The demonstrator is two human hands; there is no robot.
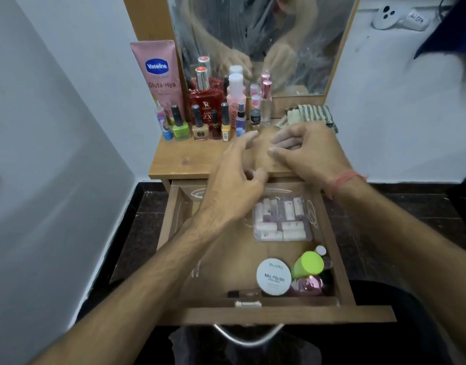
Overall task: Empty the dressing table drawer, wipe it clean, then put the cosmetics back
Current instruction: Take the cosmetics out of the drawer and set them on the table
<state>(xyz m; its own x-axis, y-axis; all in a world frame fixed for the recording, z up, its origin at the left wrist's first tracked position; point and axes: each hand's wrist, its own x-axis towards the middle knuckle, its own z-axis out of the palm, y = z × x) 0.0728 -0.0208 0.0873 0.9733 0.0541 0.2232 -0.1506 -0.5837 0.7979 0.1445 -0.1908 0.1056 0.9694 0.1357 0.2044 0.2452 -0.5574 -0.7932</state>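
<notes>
The wooden drawer (284, 316) is pulled out below the dressing table top (184, 159). Inside lie a clear pack of small white rolls (282, 219), a white round nail polish jar (274, 276), a green-capped bottle (307, 264), a pink bottle (309, 284) and a small black-capped tube (243, 293). My left hand (234, 177) hovers over the table's front edge with its fingers spread. My right hand (308, 150) is beside it, fingers loosely curled, with nothing visible in it. A striped cloth (314, 113) lies at the back right of the top.
Several nail polishes and bottles stand at the back left of the top, among them a tall pink Vaseline tube (158, 75) and a red perfume bottle (206, 101). A mirror (266, 35) rises behind. White walls close in on both sides. The drawer's metal handle (249, 337) is near my lap.
</notes>
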